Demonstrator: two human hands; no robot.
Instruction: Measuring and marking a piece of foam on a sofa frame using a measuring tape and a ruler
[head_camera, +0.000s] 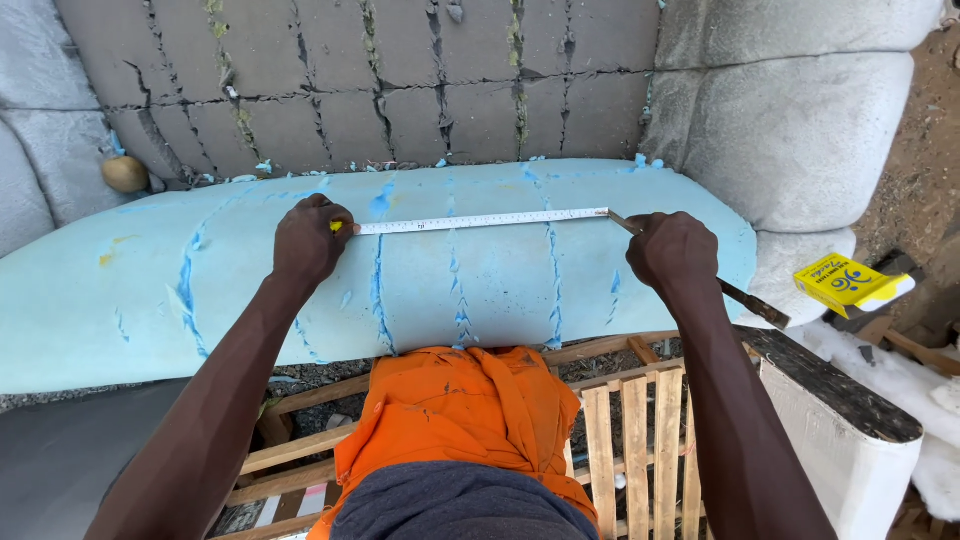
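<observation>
A long light-blue foam slab (120, 290) lies across a sofa frame in front of me. My left hand (310, 240) presses the yellow case of a tape measure onto the foam. The white tape (480, 221) stretches to the right across the slab. My right hand (672, 250) is closed on a long dark blade or tool (755, 305), whose tip meets the tape's far end.
Grey cracked foam backing (350, 80) rises behind the slab. White padded cushions (800, 130) stand at right. A yellow box (845, 282) lies at far right. A wooden slatted frame (640, 440) and a white armrest (840, 450) sit below. A round brownish object (125, 173) rests at left.
</observation>
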